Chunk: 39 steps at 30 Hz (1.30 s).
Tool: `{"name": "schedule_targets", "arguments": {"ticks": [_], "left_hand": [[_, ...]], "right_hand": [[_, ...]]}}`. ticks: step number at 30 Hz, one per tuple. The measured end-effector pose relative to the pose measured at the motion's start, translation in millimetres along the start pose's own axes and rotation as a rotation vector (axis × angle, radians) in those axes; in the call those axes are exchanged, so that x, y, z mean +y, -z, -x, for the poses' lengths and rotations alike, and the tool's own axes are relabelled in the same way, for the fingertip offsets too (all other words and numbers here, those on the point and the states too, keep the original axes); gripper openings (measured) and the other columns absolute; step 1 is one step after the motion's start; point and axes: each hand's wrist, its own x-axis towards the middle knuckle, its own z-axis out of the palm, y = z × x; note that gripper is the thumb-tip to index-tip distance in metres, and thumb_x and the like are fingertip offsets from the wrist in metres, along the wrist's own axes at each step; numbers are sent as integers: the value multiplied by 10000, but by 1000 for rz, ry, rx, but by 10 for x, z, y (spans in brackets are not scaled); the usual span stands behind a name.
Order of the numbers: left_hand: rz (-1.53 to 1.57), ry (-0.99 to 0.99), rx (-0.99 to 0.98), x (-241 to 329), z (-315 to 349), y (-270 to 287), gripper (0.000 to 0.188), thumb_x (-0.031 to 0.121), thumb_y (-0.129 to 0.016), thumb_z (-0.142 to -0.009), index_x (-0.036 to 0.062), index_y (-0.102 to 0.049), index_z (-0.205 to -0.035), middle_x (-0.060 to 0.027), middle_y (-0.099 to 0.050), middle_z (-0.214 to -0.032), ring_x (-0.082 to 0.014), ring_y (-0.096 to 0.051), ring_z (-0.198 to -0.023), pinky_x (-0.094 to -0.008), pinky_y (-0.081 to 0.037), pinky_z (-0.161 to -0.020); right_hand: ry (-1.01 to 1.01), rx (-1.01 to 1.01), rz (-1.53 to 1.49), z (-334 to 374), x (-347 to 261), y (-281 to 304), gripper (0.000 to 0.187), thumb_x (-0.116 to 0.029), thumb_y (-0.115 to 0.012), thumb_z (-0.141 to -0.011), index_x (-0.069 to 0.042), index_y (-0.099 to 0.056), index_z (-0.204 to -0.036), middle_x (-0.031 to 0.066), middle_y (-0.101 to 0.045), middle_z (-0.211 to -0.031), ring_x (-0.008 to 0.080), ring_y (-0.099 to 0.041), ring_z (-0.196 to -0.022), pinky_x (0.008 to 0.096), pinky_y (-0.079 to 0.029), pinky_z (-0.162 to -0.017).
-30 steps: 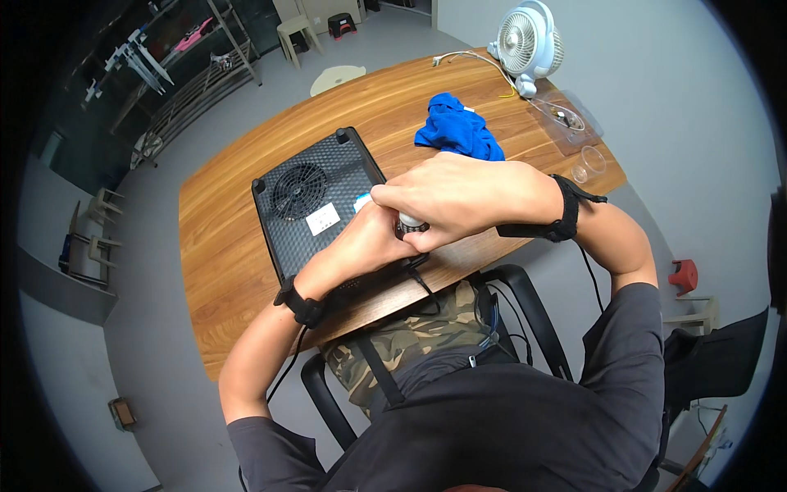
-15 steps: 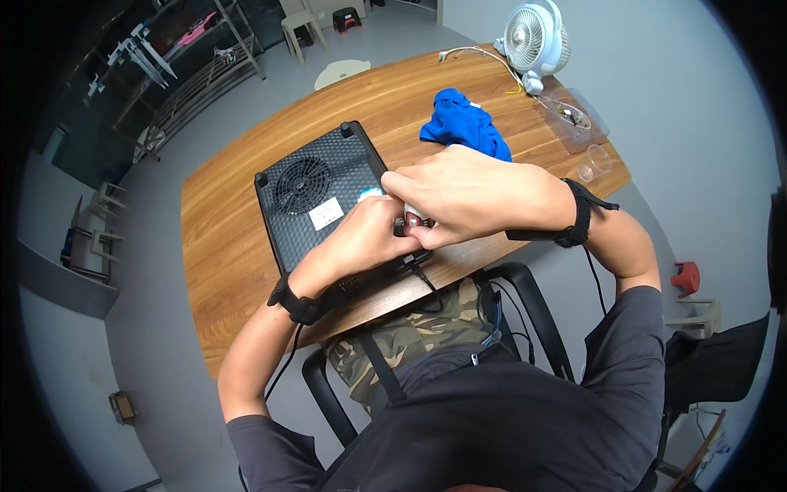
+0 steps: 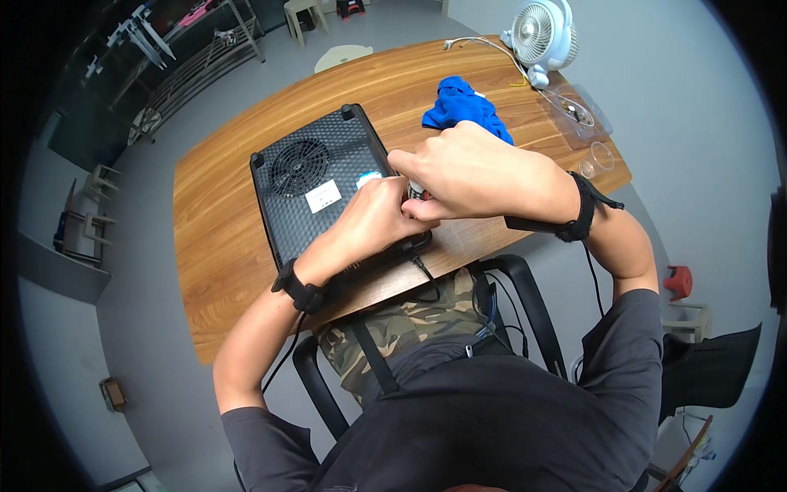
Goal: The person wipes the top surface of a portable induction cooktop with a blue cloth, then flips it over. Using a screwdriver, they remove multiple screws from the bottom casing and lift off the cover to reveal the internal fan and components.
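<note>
An upturned black appliance, likely an induction cooker (image 3: 285,220), lies bottom up in front of me, its round fan grille (image 3: 300,166) and white label (image 3: 323,197) showing. My left hand (image 3: 369,211) reaches over its near right side with fingers closed. Against those fingertips, my right hand (image 3: 475,174) is closed in a pinch. Between the two hands shows a sliver of a small red, silver and black thing (image 3: 419,193); my fingers hide most of it, so its kind cannot be made out. Both hands are at the appliance's right edge.
Beyond my right hand lies a blue cloth (image 3: 461,107) on the wooden table (image 3: 215,271). A white fan (image 3: 539,37), its cable, a clear tray (image 3: 564,131) and a clear plastic cup (image 3: 602,156) are at the right end. A black cord (image 3: 426,275) hangs over the front edge.
The view has shifted slightly. My hands stay together at the appliance's edge, and the right has turned a little, hiding more of the small red thing.
</note>
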Motion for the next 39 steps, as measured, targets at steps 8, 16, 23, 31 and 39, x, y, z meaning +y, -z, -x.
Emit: {"name": "schedule_targets", "arguments": {"ticks": [8, 16, 23, 31, 39], "left_hand": [[-27, -23, -1, 53, 58, 78, 444, 291, -870, -799, -90, -676, -914, -229, -717, -796, -328, -733, -749, -420, -551, -690], [-28, -1, 27, 105, 87, 62, 338, 205, -814, -777, -88, -658, -845, -250, -699, -802, -381, -724, -792, -443, -562, -726], [0, -19, 18, 223, 93, 92, 329, 191, -788, -780, -92, -681, -910, -224, -720, -827, -344, -728, -787, -414, -563, -729], [100, -85, -14, 119, 92, 58, 350, 276, -847, -814, -20, -675, -887, -114, -659, -727, -240, -649, -677, -379, -522, -656], [38, 38, 53, 133, 48, 9, 444, 336, -888, -785, -32, -653, -866, -146, -701, -775, -316, -709, -723, -414, -559, -696]], "right_hand": [[-28, -50, -60, 4, -7, 18, 362, -299, -735, -844, 13, -590, -958, 194, -689, -728, 386, -705, -704, 460, -550, -623], [11, -63, -116, 19, -8, 58, 369, -270, -759, -825, 1, -588, -1009, 176, -681, -805, 371, -704, -810, 458, -545, -687], [44, -131, -154, 55, -25, 118, 356, -194, -766, -833, -9, -574, -1068, 153, -636, -942, 359, -670, -879, 456, -538, -735], [148, -234, -230, 73, -9, 227, 399, -87, -771, -818, -32, -565, -1155, 158, -570, -1039, 376, -642, -908, 445, -537, -728], [54, -106, -127, 73, -35, 167, 373, -373, -688, -962, -24, -587, -1044, 173, -635, -942, 374, -679, -795, 445, -548, -683]]}}
